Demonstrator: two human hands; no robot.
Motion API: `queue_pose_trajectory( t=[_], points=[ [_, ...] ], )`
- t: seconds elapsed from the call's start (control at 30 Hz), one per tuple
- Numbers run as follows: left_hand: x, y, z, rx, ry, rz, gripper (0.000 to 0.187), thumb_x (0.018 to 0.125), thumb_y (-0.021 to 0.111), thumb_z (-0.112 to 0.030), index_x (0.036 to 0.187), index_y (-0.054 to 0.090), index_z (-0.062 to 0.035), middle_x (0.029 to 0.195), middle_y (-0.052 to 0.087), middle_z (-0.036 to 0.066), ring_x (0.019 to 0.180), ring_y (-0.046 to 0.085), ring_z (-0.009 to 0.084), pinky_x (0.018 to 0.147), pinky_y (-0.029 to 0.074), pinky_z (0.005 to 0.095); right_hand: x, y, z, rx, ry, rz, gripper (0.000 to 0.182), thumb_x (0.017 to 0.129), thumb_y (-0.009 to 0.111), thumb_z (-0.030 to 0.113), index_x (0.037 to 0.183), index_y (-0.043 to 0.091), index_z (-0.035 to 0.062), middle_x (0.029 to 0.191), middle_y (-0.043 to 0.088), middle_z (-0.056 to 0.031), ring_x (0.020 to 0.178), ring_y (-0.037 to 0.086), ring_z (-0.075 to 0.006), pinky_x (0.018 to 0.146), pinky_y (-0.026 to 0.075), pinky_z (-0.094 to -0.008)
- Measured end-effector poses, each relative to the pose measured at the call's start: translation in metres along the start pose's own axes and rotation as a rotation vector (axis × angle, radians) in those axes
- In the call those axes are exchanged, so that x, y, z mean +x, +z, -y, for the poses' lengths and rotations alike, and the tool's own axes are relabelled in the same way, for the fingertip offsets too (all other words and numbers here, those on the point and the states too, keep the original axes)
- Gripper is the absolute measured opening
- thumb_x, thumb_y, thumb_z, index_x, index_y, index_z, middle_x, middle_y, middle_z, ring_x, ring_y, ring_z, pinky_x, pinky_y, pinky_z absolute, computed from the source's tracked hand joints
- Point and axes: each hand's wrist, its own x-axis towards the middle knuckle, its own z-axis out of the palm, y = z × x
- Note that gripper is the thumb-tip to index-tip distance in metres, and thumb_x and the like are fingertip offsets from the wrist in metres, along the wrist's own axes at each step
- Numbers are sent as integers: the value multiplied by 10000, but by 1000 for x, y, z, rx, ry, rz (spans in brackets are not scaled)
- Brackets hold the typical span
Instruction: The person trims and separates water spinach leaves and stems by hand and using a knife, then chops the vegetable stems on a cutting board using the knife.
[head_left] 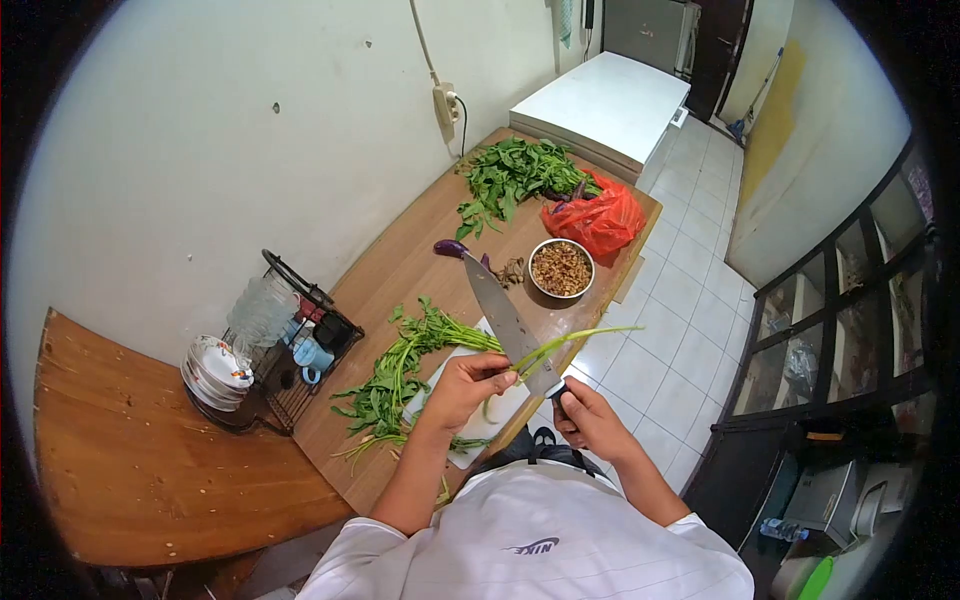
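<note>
My left hand pinches a long green vegetable stem that sticks out to the right. My right hand is wrapped round the black handle of a large kitchen knife. Its broad blade points up and to the left, and the stem crosses it near the handle. Below both hands lies a white cutting board, partly hidden by my left hand and arm. Leafy green stalks spread over the board's left side and the table.
Past the blade are a purple eggplant, a bowl of chopped brown pieces, a red plastic bag and more leafy greens. A dish rack with plates and cups stands left. A white chest freezer adjoins the far end of the table.
</note>
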Motion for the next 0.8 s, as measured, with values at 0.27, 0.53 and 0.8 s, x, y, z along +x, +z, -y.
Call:
queue_pose_trajectory(
  t=[0.27, 0.53, 0.8],
  points=[
    [1, 3, 5, -65, 31, -120, 215, 820, 807, -42, 1015, 733, 10, 865, 706, 35, 762, 621, 92, 712, 508, 240, -2, 2, 3, -30, 14, 27, 291, 1076, 424, 385, 1011, 445, 102, 683, 389, 22, 504, 330, -50, 433, 276, -204],
    [3, 7, 5, -102, 81, -95, 398, 801, 811, -10, 1171, 668, 23, 980, 725, 78, 871, 668, 121, 793, 538, 251, -4, -7, -1, -65, -34, 60, 331, 1069, 432, 417, 1020, 452, 91, 688, 412, 14, 508, 352, -56, 438, 298, -209],
    [2, 9, 3, -132, 64, -88, 501, 798, 799, 11, 1266, 620, 25, 1051, 716, 87, 934, 665, 128, 859, 530, 266, 0, -17, -3, -73, -18, 98, 331, 1072, 428, 410, 1004, 447, 87, 686, 418, 12, 506, 361, -60, 437, 307, -215]
  ],
)
